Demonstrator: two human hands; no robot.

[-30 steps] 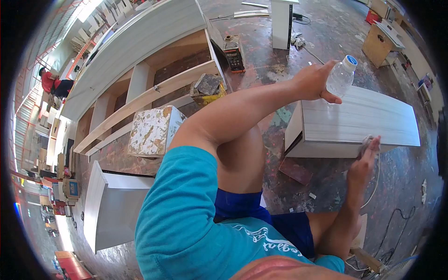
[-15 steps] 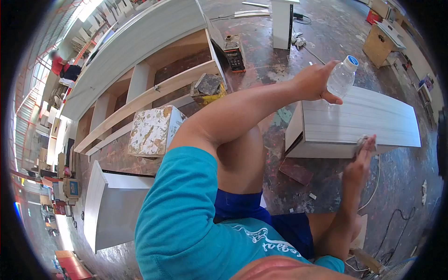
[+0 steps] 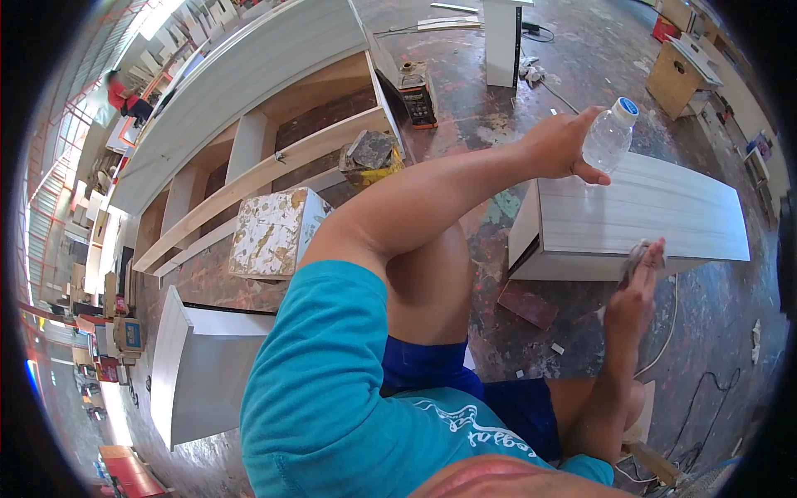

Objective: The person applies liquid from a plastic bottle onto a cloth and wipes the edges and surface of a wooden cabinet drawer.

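Observation:
My left hand [image 3: 567,141] is wrapped round a clear plastic bottle [image 3: 608,143] with a blue-and-white cap. It holds the bottle tilted, over the back part of a long white wood-grain box [image 3: 656,203] on the floor. At the box's near long edge is my right hand [image 3: 638,282], fingers fairly straight. Against its palm and fingers it holds a crumpled greyish cloth [image 3: 634,257], which lies along that edge. How firmly the cloth is pressed there, I cannot tell.
A large open cabinet frame [image 3: 249,149] lies at upper left. Beside it stand a paint-spattered block [image 3: 270,232] and a metal can [image 3: 418,95]. A white panelled unit [image 3: 212,365] is at lower left. Cables [image 3: 706,390] trail at right. Another person [image 3: 124,100] is far back.
My right hand and the cloth have shifted slightly left along the box's edge. The left hand and bottle have barely moved. The distant person has moved a little up and right.

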